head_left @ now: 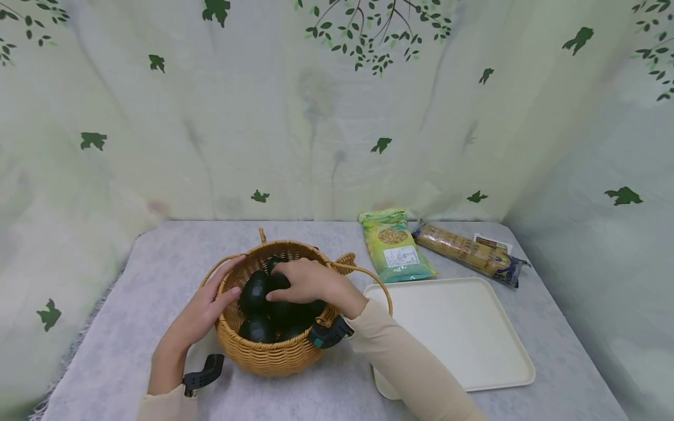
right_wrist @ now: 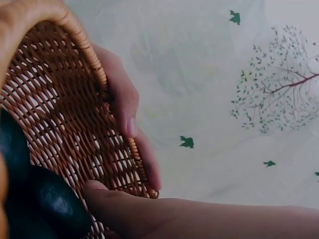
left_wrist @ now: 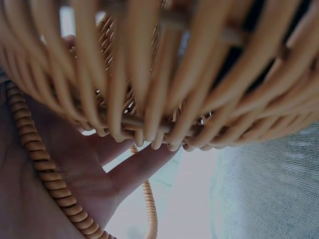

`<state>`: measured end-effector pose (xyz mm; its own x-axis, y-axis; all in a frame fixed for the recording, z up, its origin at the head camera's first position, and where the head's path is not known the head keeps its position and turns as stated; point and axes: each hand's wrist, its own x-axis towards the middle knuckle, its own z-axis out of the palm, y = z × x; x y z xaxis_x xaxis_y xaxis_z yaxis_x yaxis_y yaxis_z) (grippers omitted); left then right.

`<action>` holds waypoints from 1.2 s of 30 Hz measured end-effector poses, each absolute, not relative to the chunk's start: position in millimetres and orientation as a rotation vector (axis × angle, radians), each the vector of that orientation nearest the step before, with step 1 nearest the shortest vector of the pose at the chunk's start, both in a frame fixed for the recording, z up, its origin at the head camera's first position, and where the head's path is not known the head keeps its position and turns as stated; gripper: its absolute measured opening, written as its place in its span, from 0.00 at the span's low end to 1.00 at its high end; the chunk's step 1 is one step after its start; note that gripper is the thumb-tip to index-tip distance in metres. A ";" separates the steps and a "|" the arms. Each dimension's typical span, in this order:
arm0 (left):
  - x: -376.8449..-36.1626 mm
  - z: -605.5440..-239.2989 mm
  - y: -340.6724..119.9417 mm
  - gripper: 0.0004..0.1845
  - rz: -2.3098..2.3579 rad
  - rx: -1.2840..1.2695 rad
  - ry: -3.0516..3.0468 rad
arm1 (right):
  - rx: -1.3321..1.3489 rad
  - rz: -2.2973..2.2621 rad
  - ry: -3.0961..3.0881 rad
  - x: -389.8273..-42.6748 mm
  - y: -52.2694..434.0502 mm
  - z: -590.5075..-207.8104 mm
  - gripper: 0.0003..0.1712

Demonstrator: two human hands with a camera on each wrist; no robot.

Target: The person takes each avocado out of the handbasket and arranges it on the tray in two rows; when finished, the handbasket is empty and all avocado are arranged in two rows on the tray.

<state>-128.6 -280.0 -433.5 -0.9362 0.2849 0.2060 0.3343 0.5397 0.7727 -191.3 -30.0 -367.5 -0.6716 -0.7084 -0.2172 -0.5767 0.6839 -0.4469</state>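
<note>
A tan wicker basket (head_left: 268, 358) holds several dark green avocados (head_left: 254, 295). On its left side my left hand (head_left: 204, 309) holds the rim, thumb to the inside. Its other fingers lie along the outer wicker, and a thin coiled handle (left_wrist: 37, 157) crosses the palm in the left wrist view. From the right, my right hand (head_left: 308, 280) reaches down into the basket, its thumb and fingers round an avocado (head_left: 279, 282) on top of the pile. In the right wrist view, its thumb (right_wrist: 107, 196) is beside a glossy avocado (right_wrist: 60, 199).
A cream tray (head_left: 447, 333) lies right of the basket, partly under my right sleeve (head_left: 416, 362). Behind it are a green and yellow bag (head_left: 395, 242) and a long clear pack of noodles (head_left: 463, 248). A printed curtain (head_left: 310, 146) stands behind the cloth-covered table (head_left: 163, 263).
</note>
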 end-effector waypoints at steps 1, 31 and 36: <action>-128.4 -433.4 -280.2 0.32 -1.376 -0.544 -2.705 | -1.008 -0.480 2.519 -191.3 -31.1 -367.8 0.34; -128.6 -433.9 -279.5 0.33 -1.385 -0.543 -2.732 | -1.191 -0.565 2.441 -184.5 -29.4 -381.2 0.33; -130.5 -432.1 -279.8 0.33 -1.384 -0.532 -2.716 | -1.231 -0.542 2.427 -185.9 -29.8 -377.0 0.32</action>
<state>-130.5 -279.8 -432.1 -0.9398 0.2803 0.1954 0.3229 0.5412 0.7764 -185.9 -29.8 -377.0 -0.5531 -0.8202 -0.1460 -0.6800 0.5457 -0.4897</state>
